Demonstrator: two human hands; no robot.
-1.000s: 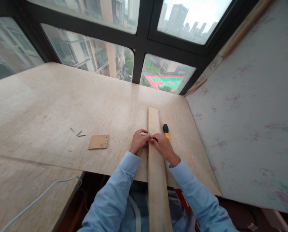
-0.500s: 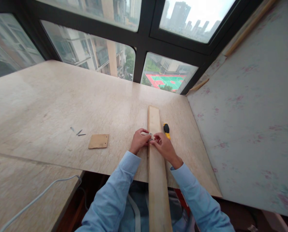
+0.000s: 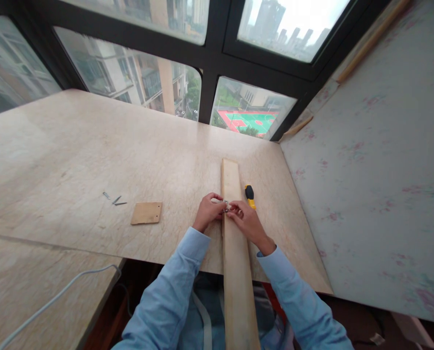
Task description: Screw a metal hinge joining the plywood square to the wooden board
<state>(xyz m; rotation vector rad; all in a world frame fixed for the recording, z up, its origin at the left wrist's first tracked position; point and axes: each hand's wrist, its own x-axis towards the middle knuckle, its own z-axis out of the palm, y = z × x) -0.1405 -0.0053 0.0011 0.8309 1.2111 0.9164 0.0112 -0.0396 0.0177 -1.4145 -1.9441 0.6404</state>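
Head view: left hand (image 3: pixel 208 213) pinching small metal piece (image 3: pixel 225 201) at left edge of long wooden board (image 3: pixel 237 272), board overhanging counter (image 3: pixel 180 160); right hand (image 3: pixel 247 221) fingers curled at same piece, grip unclear; black-and-yellow tool (image 3: pixel 250 196) just beside board

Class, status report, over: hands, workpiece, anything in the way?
Left hand pinching small metal piece; right hand at it too. Wooden board underneath, overhanging counter's near edge. Possible snag: black-and-yellow tool, right of board.
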